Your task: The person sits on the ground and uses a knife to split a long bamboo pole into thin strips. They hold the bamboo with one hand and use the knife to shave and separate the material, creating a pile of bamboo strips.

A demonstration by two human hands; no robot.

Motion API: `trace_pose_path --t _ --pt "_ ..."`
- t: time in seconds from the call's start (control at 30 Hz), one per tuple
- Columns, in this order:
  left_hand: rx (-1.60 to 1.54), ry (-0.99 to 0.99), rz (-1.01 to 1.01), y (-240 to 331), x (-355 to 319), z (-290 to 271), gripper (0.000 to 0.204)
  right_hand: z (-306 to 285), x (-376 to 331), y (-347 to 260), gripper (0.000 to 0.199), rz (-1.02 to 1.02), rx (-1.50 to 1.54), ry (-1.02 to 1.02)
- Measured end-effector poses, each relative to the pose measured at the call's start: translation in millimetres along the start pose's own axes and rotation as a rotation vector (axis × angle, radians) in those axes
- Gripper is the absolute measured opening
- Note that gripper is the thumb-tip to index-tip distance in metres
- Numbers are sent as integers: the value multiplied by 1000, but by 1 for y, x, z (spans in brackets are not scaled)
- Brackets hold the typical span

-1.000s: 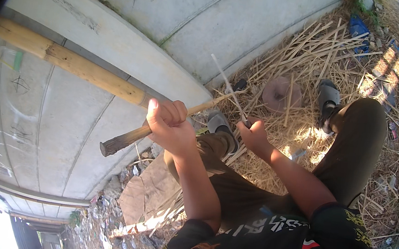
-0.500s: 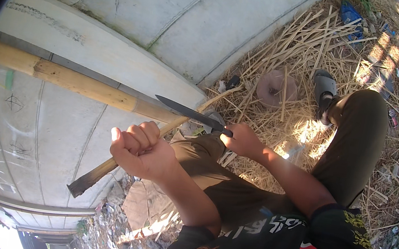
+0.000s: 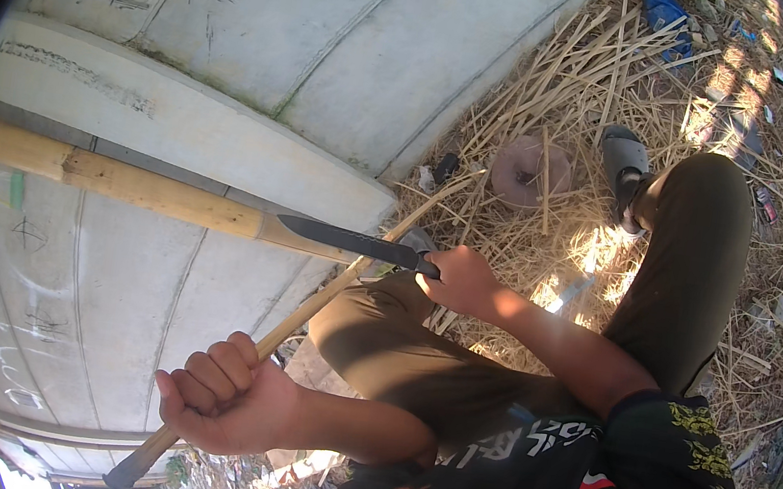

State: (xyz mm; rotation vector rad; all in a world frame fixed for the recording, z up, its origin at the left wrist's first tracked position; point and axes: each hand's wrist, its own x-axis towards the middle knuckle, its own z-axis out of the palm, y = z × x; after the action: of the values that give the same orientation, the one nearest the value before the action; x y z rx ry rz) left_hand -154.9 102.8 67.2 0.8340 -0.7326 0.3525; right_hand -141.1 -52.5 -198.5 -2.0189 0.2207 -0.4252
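My right hand [image 3: 462, 281] grips the handle of a dark knife [image 3: 352, 240]. Its blade points left and lies against the end of a thick bamboo pole [image 3: 113, 180], which rests across the grey concrete. My left hand [image 3: 221, 396] is fisted around a thin split bamboo strip [image 3: 303, 315]. The strip runs diagonally from the lower left, past my left knee, up toward the knife. My legs in olive trousers are bent under both hands.
Large curved grey concrete pipes [image 3: 270, 41] fill the left and top. Dry bamboo slivers and straw [image 3: 580, 91] cover the ground at right. A round brownish disc [image 3: 525, 168] and my grey shoe [image 3: 625, 162] lie among them, with a blue scrap [image 3: 665, 8] beyond.
My left hand has slid down and to the left along the bamboo strip. The knife appeared in my right hand and now rests against the thick pole's end.
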Motion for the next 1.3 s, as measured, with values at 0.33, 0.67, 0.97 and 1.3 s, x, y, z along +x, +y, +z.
trace_pose_path --t 0.33,0.67,0.97,1.3 --pt "65 40 227 30 -3 -4 47 25 -16 151 31 952 360 212" --pt "99 -44 -19 -59 17 -21 35 -1 10 69 30 667 742 345" --pt "145 -20 -8 -59 20 -24 47 -72 7 -76 21 113 952 430" --pt "225 -32 -13 -110 16 -26 47 -45 4 -40 26 496 482 26"
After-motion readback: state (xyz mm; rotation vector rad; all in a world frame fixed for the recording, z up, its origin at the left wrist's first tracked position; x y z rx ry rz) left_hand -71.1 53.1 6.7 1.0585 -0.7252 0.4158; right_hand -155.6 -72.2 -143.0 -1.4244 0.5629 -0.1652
